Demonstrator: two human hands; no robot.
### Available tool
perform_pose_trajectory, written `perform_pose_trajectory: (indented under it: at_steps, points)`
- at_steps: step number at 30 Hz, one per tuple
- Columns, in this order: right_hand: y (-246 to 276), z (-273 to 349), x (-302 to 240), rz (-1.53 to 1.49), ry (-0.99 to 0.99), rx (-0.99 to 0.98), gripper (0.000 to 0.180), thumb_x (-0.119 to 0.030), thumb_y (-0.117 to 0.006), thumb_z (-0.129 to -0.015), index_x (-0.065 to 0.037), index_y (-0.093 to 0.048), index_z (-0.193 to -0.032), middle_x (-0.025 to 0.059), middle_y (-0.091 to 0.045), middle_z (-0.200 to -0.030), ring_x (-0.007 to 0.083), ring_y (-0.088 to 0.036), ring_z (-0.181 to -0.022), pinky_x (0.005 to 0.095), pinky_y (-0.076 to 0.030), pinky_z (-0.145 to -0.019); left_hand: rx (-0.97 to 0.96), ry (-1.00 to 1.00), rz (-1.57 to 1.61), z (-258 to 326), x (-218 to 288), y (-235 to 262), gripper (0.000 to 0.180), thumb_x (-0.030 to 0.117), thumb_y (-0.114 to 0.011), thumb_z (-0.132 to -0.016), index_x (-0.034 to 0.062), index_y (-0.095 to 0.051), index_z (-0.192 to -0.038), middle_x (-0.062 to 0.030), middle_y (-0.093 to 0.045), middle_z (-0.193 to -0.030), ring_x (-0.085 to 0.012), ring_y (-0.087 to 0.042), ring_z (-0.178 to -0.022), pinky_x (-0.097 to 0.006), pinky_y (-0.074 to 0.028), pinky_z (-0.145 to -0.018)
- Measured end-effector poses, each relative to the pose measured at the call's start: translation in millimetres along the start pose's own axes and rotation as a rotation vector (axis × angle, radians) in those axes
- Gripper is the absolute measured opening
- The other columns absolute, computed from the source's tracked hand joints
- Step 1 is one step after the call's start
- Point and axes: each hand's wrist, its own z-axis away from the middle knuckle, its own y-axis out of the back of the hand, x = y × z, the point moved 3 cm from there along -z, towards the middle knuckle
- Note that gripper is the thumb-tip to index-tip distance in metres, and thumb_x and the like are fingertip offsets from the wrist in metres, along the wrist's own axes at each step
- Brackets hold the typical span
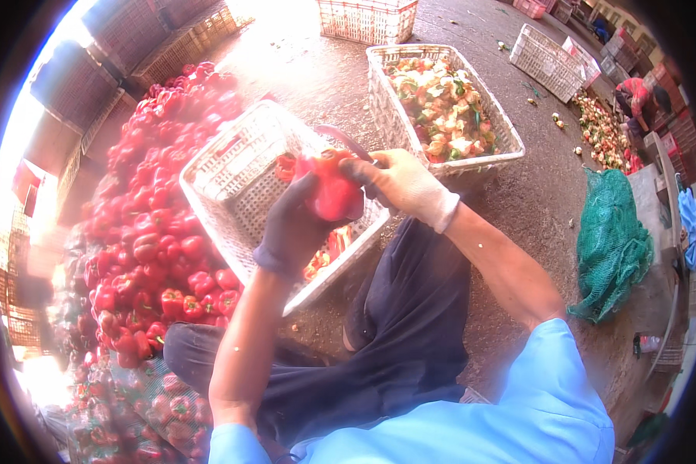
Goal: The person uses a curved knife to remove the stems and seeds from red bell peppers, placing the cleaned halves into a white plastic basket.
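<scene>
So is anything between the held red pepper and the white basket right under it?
Nothing visible. The left hand and right hand hold the red pepper directly above the open white basket.

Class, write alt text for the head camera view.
Two gloved hands, left hand and right hand, hold a red pepper above a tilted white crate. A pepper heap lies left; a crate of scraps sits ahead.

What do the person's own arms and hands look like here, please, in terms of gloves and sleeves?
The left hand wears a dark, navy-looking glove that ends at the wrist. The right hand wears a pale, off-white fabric glove with a ribbed cuff. Both forearms are bare below short light-blue sleeves of a shirt. No watch or other markings are visible.
</scene>
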Motion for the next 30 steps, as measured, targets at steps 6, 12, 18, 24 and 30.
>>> perform_pose_trajectory:
  at_steps: [6, 12, 18, 24, 30]
  points:
    - [70.7, 8.2, 31.6, 0.382, 0.248, 0.387, 0.027, -0.016, -0.071, -0.1, -0.004, -0.076, -0.123, 0.0113, -0.079, -0.1, 0.0125, -0.071, -0.084, 0.0315, -0.058, -0.078, 0.086, 0.174, 0.07, -72.2, -33.3, -35.5, 0.055, 0.045, -0.065, -0.102, 0.0056, -0.06, -0.14, -0.0166, -0.071, -0.125, -0.0342, -0.07, -0.106, -0.051, -0.059, -0.087]
    - [97.9, 2.4, 74.8, 0.634, 0.517, 0.542, 0.034, -0.011, -0.069, -0.097, -0.007, -0.073, -0.13, 0.0189, -0.077, -0.113, 0.0341, -0.076, -0.095, 0.0423, -0.06, -0.084, 0.085, 0.225, -0.06, -120.1, -61.3, -65.5, 0.047, 0.047, -0.054, -0.106, 0.0067, -0.066, -0.128, -0.0097, -0.073, -0.107, -0.0259, -0.068, -0.088, -0.043, -0.056, -0.073]
    - [112.5, -11.2, 94.6, 0.687, 0.422, 0.553, 0.038, -0.011, -0.069, -0.096, -0.013, -0.071, -0.134, 0.0196, -0.076, -0.115, 0.0373, -0.075, -0.101, 0.0449, -0.06, -0.085, -0.045, 0.24, -0.143, -157.3, -80.8, -63.2, 0.041, 0.045, -0.061, -0.105, 0.0136, -0.065, -0.131, -0.0066, -0.073, -0.115, -0.0228, -0.072, -0.097, -0.045, -0.062, -0.073]
    - [121.5, -24.2, 111.6, 0.73, 0.346, 0.615, 0.037, -0.012, -0.073, -0.097, -0.016, -0.07, -0.133, 0.0192, -0.077, -0.112, 0.0371, -0.076, -0.097, 0.0469, -0.061, -0.079, -0.013, 0.227, -0.345, -158.6, -86.3, -83.1, 0.044, 0.046, -0.062, -0.105, 0.0112, -0.064, -0.132, -0.0086, -0.073, -0.112, -0.0232, -0.073, -0.093, -0.046, -0.063, -0.072]
    - [139.3, -37.8, 113.2, 0.865, 0.01, 0.406, 0.031, -0.018, -0.064, -0.102, -0.005, -0.068, -0.13, 0.0241, -0.077, -0.114, 0.0385, -0.077, -0.1, 0.0474, -0.063, -0.084, -0.209, 0.267, -0.152, -164.2, -83.3, -65.4, 0.044, 0.037, -0.059, -0.108, 0.0027, -0.061, -0.136, -0.0128, -0.073, -0.119, -0.026, -0.073, -0.102, -0.044, -0.062, -0.083]
